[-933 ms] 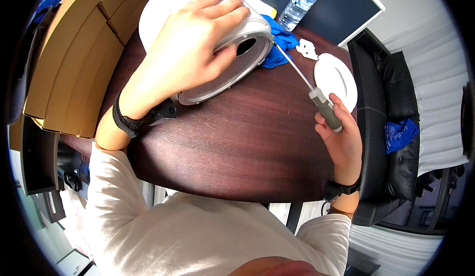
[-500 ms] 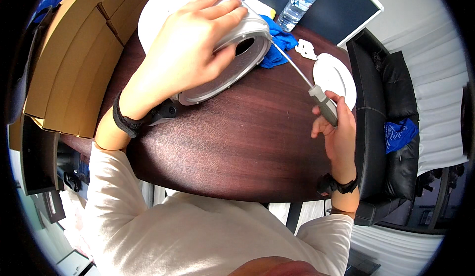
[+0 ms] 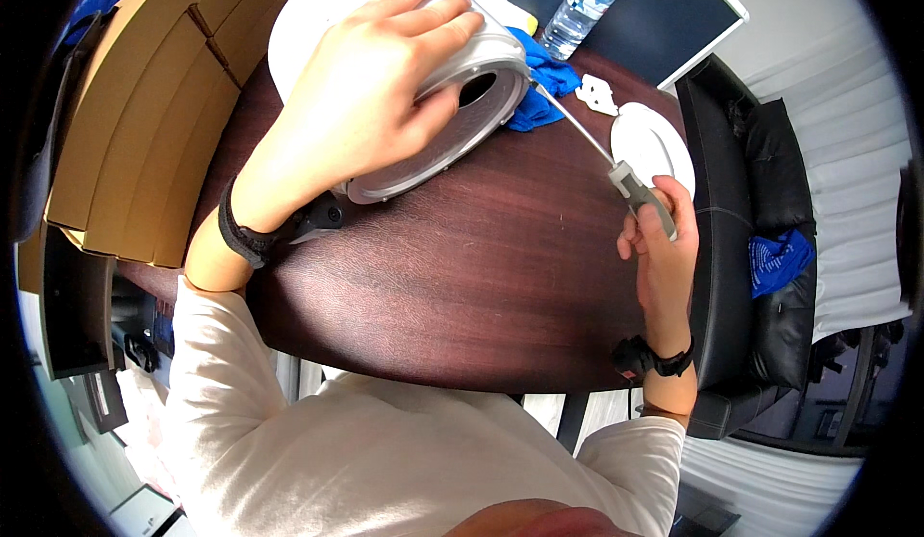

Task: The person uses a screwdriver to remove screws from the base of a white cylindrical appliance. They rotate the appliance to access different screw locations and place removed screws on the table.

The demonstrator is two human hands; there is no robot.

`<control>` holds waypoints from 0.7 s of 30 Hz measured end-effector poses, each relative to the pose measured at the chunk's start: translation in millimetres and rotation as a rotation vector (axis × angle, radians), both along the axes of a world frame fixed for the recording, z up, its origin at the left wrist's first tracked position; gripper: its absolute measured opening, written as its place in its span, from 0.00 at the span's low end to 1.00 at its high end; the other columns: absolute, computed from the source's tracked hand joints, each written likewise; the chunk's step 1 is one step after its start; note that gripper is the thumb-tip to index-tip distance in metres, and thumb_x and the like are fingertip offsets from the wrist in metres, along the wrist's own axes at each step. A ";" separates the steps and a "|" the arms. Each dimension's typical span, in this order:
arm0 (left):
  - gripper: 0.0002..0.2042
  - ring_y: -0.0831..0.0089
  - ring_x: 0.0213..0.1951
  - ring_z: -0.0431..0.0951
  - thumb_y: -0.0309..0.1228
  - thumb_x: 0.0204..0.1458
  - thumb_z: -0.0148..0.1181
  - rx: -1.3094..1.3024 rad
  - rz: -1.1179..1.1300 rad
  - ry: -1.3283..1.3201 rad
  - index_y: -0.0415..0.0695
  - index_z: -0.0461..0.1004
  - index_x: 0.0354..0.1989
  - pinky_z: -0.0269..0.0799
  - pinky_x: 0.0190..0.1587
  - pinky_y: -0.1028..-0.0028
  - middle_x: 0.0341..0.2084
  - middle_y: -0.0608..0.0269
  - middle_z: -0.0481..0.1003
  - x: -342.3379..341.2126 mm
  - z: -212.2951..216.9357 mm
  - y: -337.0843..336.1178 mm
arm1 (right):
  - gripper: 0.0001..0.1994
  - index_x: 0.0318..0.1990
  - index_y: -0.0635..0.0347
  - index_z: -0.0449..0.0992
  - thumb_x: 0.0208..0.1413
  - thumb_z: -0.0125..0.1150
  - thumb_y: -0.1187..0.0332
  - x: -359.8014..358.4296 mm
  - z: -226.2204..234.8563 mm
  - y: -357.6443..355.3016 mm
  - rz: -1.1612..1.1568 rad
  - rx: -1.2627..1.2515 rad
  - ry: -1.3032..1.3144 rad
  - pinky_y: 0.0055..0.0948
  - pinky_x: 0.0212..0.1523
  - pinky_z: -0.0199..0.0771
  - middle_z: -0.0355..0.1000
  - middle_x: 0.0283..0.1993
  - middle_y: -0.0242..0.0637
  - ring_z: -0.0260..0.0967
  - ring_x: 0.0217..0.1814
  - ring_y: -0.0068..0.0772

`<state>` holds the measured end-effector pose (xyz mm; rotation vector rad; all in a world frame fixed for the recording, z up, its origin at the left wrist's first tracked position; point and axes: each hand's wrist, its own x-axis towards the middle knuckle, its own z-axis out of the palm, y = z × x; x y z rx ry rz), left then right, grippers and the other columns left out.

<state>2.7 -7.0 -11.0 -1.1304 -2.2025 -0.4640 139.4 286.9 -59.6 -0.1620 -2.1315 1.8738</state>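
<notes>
A white round appliance housing is tilted on the table, its ring-shaped open end facing me and to the right, with a dark hole inside. Across its top lie the fingers of my left hand, with the thumb bent at the rim, gripping it. My right hand is closed around the grey handle of a screwdriver, thumb on the handle. The long metal shaft slants up and left, and its tip meets the right edge of the rim. Whether a screw sits there is too small to tell.
Cardboard boxes stand at the left. Behind the tool lie a blue cloth, a small white plate-like part and a white round cover. A water bottle stands farther back. A black sofa is beyond the dark wooden table.
My right hand and the screwdriver handle have shifted slightly right, and the fingers have turned around the handle, the thumb now on top. My left hand and the housing have hardly moved.
</notes>
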 end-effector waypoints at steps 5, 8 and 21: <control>0.26 0.48 0.60 0.66 0.26 0.41 0.61 0.002 0.002 0.001 0.39 0.71 0.54 0.58 0.65 0.56 0.52 0.48 0.72 0.2 0.7 0.7 | 0.14 0.53 0.63 0.63 0.64 0.49 0.66 -4.9 -0.7 -1.9 -0.021 -0.086 -0.025 0.18 0.19 0.62 0.67 0.34 0.35 0.63 0.23 0.19; 0.26 0.48 0.60 0.66 0.26 0.41 0.61 0.001 0.008 0.004 0.39 0.71 0.54 0.58 0.65 0.56 0.52 0.48 0.72 1.4 0.3 -1.7 | 0.14 0.53 0.63 0.64 0.62 0.51 0.70 -8.8 2.8 -2.7 -0.071 0.002 0.009 0.18 0.20 0.62 0.67 0.34 0.35 0.64 0.24 0.18; 0.26 0.49 0.60 0.66 0.26 0.41 0.61 -0.010 -0.027 0.005 0.39 0.71 0.54 0.58 0.65 0.56 0.53 0.48 0.72 1.8 1.7 0.3 | 0.10 0.43 0.63 0.69 0.53 0.57 0.80 -2.0 4.6 3.1 -0.026 0.283 0.047 0.15 0.27 0.60 0.66 0.26 0.28 0.62 0.26 0.14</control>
